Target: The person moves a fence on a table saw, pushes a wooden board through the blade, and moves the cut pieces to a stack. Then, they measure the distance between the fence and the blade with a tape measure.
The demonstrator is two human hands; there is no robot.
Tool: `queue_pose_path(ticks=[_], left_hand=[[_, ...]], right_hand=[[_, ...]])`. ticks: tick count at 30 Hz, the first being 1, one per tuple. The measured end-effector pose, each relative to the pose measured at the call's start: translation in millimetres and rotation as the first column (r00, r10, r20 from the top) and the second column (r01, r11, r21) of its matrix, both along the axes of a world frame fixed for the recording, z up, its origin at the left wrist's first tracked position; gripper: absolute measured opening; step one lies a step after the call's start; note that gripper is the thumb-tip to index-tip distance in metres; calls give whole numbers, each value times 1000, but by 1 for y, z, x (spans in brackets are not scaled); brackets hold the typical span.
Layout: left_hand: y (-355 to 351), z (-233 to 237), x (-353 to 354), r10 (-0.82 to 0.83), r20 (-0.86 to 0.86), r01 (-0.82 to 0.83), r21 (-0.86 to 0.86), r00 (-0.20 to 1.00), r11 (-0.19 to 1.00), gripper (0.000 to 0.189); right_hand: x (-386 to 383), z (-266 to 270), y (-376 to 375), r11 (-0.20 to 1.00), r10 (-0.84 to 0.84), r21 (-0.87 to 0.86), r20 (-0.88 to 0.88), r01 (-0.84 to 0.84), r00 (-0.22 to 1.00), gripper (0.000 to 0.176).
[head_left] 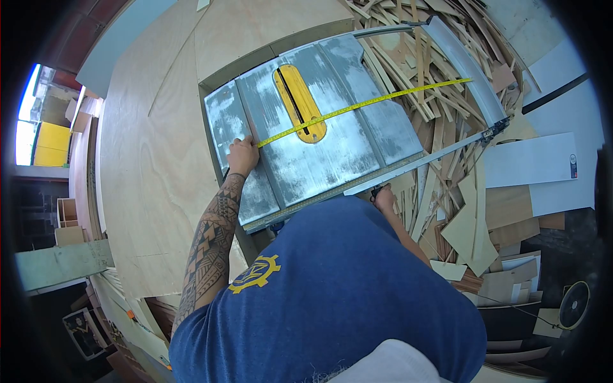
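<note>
My left hand [243,157] is closed on a yellow tape measure, low over the left part of the metal saw table [345,150]. From it the extended blade [383,97] runs up and right across the table, past its right edge to the white rail [469,73]. It crosses the lower part of the yellow throat plate [299,102] with its dark slot. At the table's front edge, my right hand [385,199] is closed around a small black part by the front rail [408,167].
A large plywood surface [153,159] lies left of and behind the saw table. Many wood offcuts [440,127] are piled to the right. White panels [530,167] and a round fan [574,305] are at the far right.
</note>
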State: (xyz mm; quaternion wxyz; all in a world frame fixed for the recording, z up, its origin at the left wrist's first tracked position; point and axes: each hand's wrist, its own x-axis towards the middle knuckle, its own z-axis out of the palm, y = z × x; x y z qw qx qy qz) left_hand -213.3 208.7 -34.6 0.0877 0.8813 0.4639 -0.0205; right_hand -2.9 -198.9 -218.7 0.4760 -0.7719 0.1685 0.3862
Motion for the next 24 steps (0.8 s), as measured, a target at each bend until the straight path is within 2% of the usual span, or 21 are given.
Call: queue_pose_path(ticks=[1, 2, 3, 4, 5, 6, 7, 8, 9, 10, 11, 12, 13, 15, 16, 18, 19, 21, 22, 24], left_hand=[[0, 0, 1, -1, -1, 1, 0, 1000, 1000, 25], [0, -1, 1, 4, -8, -4, -1, 1000, 1000, 25], [0, -1, 1, 9, -16, -9, -2, 1000, 1000, 26], [1, -1, 1, 10, -18, -10, -2, 1000, 1000, 26], [1, -1, 1, 9, -15, -9, 0, 1000, 1000, 26], [0, -1, 1, 8, -12, -8, 1, 1000, 1000, 26], [-1, 0, 1, 7, -13, -7, 1, 1000, 1000, 26], [-3, 2, 1, 7, -4, -7, 22, 1000, 1000, 24], [-4, 3, 1, 7, 5, -8, 44, 1000, 999, 23], [-3, 2, 1, 8, 5, -9, 44, 1000, 999, 23], [-2, 1, 1, 6, -1, -6, 44, 1000, 999, 24], [-2, 1, 1, 2, -6, -2, 43, 1000, 999, 24], [-2, 0, 2, 1, -6, -1, 43, 1000, 999, 24], [-2, 1, 2, 5, -15, -5, 41, 1000, 999, 24], [-1, 0, 1, 6, -16, -5, 42, 1000, 999, 24], [0, -2, 1, -3, -18, 4, 13, 1000, 1000, 25], [1, -3, 1, -5, -19, 5, 13, 1000, 1000, 25], [1, -2, 1, -1, -20, 1, 7, 1000, 1000, 25], [1, -2, 1, -2, -21, 2, 7, 1000, 1000, 25], [1, -2, 1, -4, -23, 4, 5, 1000, 1000, 25]], right_hand=[[1, -21, -2, 1000, -1, 0, -1, 1, 1000, 62], [1, -48, -6, 998, 59, -43, 146, -53, 988, 63], [-1, -52, -6, 991, 123, -92, 286, -100, 950, 63], [-5, -56, -8, 991, 124, -92, 285, -101, 950, 63], [-10, -60, -9, 947, 292, -274, 516, -168, 806, 64], [-14, -59, -10, 872, 465, -458, 667, -171, 583, 64], [-10, -76, -12, 872, 464, -458, 666, -171, 583, 64], [-5, -92, -13, 936, 315, -313, 545, -161, 777, 64], [0, -103, -12, 980, 165, -169, 365, -109, 916, 64], [2, -87, -10, 980, 165, -168, 365, -110, 916, 64], [4, -52, -7, 965, 220, -191, 226, -178, 949, 41], [5, -48, -9, 947, 268, -204, 82, -247, 960, 55], [5, -51, -10, 948, 267, -204, 82, -246, 960, 55], [3, -63, -10, 911, 356, -299, 224, -283, 907, 51], [4, -71, -11, 912, 355, -297, 224, -284, 908, 51], [4, -81, -12, 959, 220, -211, 146, -187, 964, 50], [1, -61, -9, 960, 219, -211, 144, -186, 965, 50], [-4, -10, -3, 997, 8, -79, -1, -8, 1000, 50], [-3, -21, -4, 997, 7, -78, -2, -7, 1000, 50], [-4, -34, -2, 985, 93, -155, 113, -75, 989, 50]])
